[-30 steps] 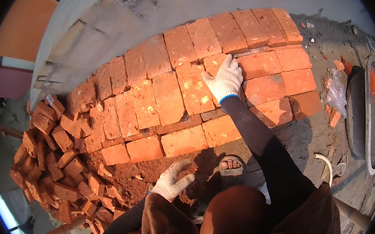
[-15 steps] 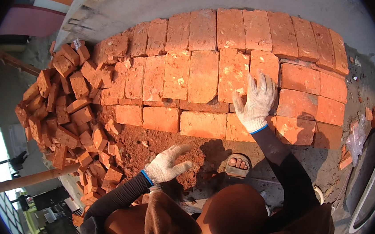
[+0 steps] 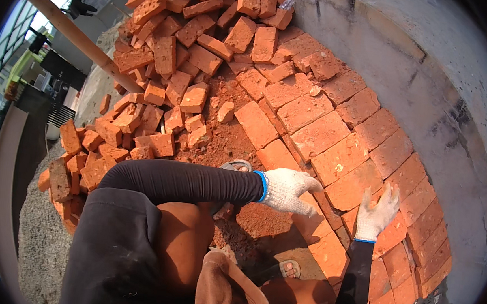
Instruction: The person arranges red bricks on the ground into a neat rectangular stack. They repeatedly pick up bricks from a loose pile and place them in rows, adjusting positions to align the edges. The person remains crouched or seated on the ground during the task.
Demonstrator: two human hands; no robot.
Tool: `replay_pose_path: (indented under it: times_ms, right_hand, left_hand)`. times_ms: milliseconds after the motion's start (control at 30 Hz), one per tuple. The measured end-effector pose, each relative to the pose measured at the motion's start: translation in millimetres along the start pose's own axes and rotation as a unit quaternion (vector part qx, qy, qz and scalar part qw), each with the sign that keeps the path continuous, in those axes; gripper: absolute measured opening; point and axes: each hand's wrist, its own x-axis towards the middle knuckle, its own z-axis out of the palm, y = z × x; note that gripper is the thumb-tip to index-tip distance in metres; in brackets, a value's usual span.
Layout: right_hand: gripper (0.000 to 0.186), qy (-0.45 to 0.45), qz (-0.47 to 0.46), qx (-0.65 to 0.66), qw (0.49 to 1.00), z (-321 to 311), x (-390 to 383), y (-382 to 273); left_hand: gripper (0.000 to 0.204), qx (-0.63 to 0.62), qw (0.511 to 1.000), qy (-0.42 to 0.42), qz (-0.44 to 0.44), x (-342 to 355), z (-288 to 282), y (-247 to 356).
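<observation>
My left hand (image 3: 287, 190), in a white knitted glove with a blue cuff, reaches across the front row of red bricks (image 3: 257, 125). Its thumb and fingers are apart, and I see nothing held in them. Farther right, my right hand (image 3: 374, 215), gloved the same way, lies over the laid bricks with fingers spread. It partly hides a brick (image 3: 390, 234) beneath it. A flat brick (image 3: 354, 185) of the middle row lies between the two hands. Whether either palm presses on the bricks is hard to tell.
A heap of loose bricks (image 3: 204, 60) rises at the upper left, with a wooden pole (image 3: 82, 36) beside it. Reddish rubble (image 3: 227, 136) covers the ground before the rows. A grey wall (image 3: 379, 54) runs behind them. My sandalled foot (image 3: 289, 269) stands near the front row.
My view has turned left, so the heap now sits at the top and the rows slant. My left hand has moved from over the rubble to the front row; the right stays over the bricks.
</observation>
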Motion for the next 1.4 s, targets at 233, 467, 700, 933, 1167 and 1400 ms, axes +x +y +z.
replay_pose_path:
  times_ms: [233, 467, 700, 933, 1167, 1400]
  right_hand:
    - [0.083, -0.12, -0.095, -0.064, 0.986, 46.7, -13.0, -17.4]
    - [0.087, -0.164, -0.103, -0.079, 0.978, 41.7, -4.3, -19.1]
    - [0.1, -0.203, -0.09, -0.119, 0.968, 41.1, -2.7, -21.4]
    - [0.099, -0.271, -0.006, -0.123, 0.955, 40.7, -1.7, -22.2]
    - [0.084, -0.282, 0.042, -0.059, 0.957, 3.1, 8.1, -41.3]
    - [0.035, 0.046, 0.314, -0.031, 0.948, -53.8, -80.0, 31.2]
  left_hand:
    - [0.11, -0.157, 0.916, 0.317, -0.191, 59.2, -60.8, -109.8]
    - [0.124, 0.268, 0.701, 0.528, -0.397, 81.9, -278.0, -349.3]
    - [0.143, 0.285, 0.706, 0.389, -0.519, 119.8, -366.0, -419.5]
    - [0.13, 0.261, 0.689, 0.377, -0.562, 126.6, -380.5, -415.5]
    - [0.083, -0.49, 0.699, 0.311, -0.418, 38.7, -432.7, -383.1]
    - [0.074, -0.528, 0.801, 0.065, -0.273, 32.4, -329.4, -235.7]
